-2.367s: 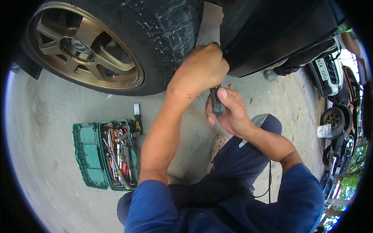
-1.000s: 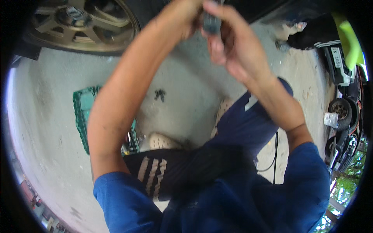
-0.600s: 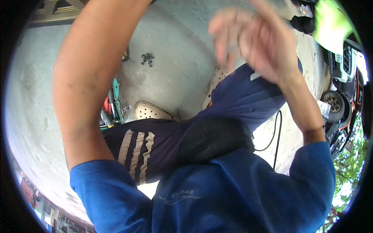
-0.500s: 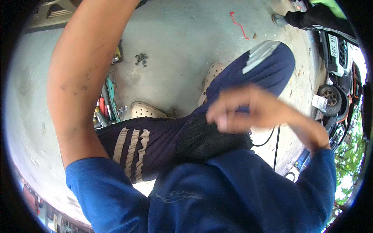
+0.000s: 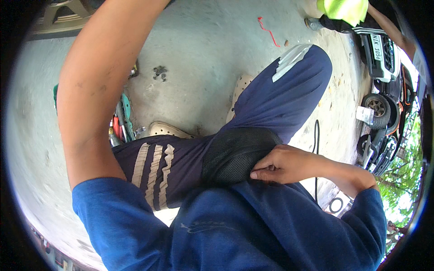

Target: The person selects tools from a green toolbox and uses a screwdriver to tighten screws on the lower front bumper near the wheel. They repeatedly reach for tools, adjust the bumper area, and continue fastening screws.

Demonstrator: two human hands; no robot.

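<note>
Grey concrete floor spreads beneath the person, who wears a blue shirt and dark trousers with pale stripes. The left arm extends beyond the upper edge; the left hand is out of view, so I cannot tell its state. On the lap, against the shirt's hem, lies a black mesh piece. The right hand rests at its right edge, fingers curled, thumb tip near the forefinger (whether they pinch mesh or cloth, I cannot tell). Part of a bronze wheel shows at upper left. Beige perforated clogs stand near the lap, and a thin red strip lies farther off.
</note>
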